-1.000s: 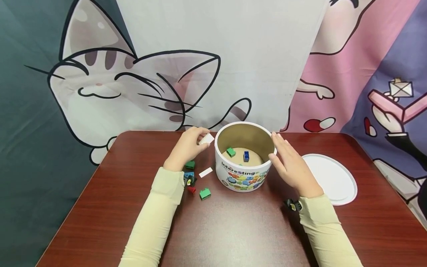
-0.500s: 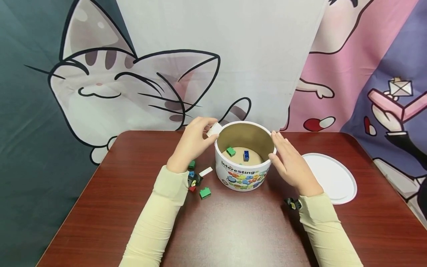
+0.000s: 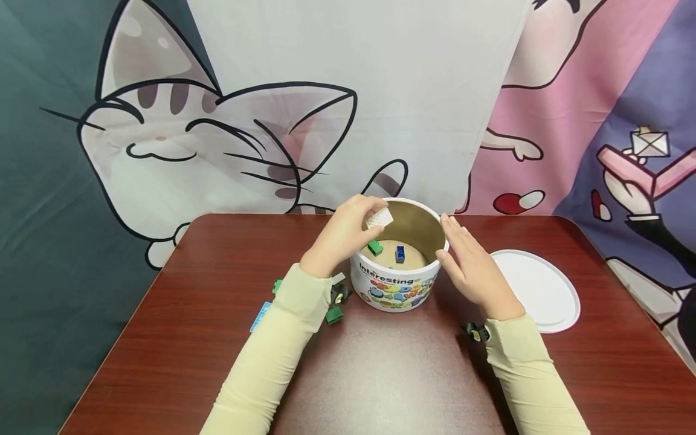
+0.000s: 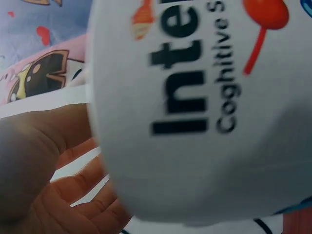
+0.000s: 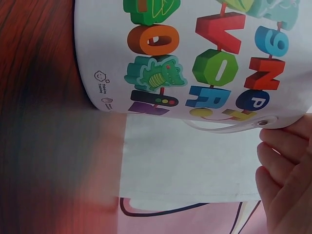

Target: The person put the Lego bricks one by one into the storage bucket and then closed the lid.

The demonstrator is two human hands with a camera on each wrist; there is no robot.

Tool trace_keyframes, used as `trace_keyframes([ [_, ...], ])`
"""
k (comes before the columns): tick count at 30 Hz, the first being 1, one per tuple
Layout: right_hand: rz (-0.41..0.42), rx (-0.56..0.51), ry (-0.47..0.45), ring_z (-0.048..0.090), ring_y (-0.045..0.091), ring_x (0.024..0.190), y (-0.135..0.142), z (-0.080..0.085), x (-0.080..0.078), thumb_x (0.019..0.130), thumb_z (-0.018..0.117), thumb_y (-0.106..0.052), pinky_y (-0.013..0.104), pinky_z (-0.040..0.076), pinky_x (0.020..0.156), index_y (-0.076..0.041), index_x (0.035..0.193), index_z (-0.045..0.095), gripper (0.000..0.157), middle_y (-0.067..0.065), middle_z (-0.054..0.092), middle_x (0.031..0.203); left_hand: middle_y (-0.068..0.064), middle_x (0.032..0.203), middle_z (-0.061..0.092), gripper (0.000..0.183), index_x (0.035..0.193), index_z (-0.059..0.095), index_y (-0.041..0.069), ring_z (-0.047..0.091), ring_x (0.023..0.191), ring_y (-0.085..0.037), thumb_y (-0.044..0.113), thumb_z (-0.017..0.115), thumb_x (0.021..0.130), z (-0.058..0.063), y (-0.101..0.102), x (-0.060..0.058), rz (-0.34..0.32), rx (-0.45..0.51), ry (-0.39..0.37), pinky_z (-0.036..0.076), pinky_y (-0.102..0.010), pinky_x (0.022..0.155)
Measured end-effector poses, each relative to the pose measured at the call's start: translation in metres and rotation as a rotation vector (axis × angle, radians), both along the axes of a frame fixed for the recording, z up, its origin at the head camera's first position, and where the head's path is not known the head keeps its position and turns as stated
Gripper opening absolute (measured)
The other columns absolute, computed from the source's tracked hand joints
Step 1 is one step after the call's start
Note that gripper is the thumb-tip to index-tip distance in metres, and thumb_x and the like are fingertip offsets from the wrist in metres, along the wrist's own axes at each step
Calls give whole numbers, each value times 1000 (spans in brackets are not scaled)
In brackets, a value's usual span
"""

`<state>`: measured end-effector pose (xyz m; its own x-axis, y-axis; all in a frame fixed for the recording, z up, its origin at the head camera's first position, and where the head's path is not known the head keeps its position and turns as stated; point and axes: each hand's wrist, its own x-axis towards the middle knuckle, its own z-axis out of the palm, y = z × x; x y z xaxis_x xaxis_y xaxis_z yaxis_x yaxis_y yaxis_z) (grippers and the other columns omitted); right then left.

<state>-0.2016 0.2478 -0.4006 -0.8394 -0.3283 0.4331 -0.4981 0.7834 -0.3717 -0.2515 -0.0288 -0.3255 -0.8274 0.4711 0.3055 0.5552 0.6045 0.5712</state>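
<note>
My left hand (image 3: 344, 232) pinches a white toy brick (image 3: 380, 218) between thumb and fingers, over the left rim of a round white tub (image 3: 394, 297). Inside the tub lie a green brick (image 3: 375, 247) and a dark blue brick (image 3: 400, 254). With fingers extended, my right hand (image 3: 478, 272) touches the tub's right rim. The right wrist view has those fingertips right by the tub's handle (image 5: 219, 128). In the left wrist view the printed tub wall (image 4: 131, 161) hides the fingertips of my left hand (image 4: 63, 170) and the brick.
Left of the tub, partly covered by the left sleeve, lie a green brick (image 3: 334, 315), a white piece (image 3: 339, 278), a light blue brick (image 3: 260, 316) and another green brick (image 3: 276, 286). A round white lid (image 3: 544, 290) lies at the right. Printed cloth (image 3: 413, 90) hangs behind the table.
My left hand has carried the white brick rightward, from beside the tub to over its opening. The right hand stays at the rim. The left sleeve now covers other bricks.
</note>
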Motion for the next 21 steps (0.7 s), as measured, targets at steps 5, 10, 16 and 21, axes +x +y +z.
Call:
trace_keyframes([
  [5, -9, 2, -11, 27, 33, 151, 1, 0, 1, 101, 58, -25, 34, 14, 124, -3, 158, 30, 67, 17, 31, 163, -11, 129, 62, 38, 133, 64, 8, 58, 116, -23, 10, 71, 95, -4, 13, -6, -19, -123, 11, 48, -36, 101],
  [10, -8, -3, -20, 26, 32, 151, 0, 0, 1, 102, 58, -26, 35, 14, 124, -3, 159, 29, 67, 17, 31, 163, -11, 129, 62, 38, 132, 64, 8, 57, 122, -24, 4, 69, 95, -9, 19, -11, -24, -178, 48, 46, -35, 105],
  [16, -15, -2, -34, 26, 33, 151, 0, 1, 2, 102, 57, -29, 35, 15, 124, -5, 159, 29, 68, 16, 30, 163, -12, 129, 62, 34, 131, 64, 8, 58, 121, -25, 3, 66, 97, -11, 14, -8, 2, -154, 73, 47, -35, 104],
  [21, -10, -5, -25, 27, 33, 151, 1, 1, 1, 102, 58, -27, 35, 15, 124, -4, 159, 29, 68, 17, 31, 163, -11, 125, 63, 29, 128, 66, 7, 60, 116, -24, 7, 63, 99, -9, 2, -3, 24, -80, 97, 49, -36, 100],
])
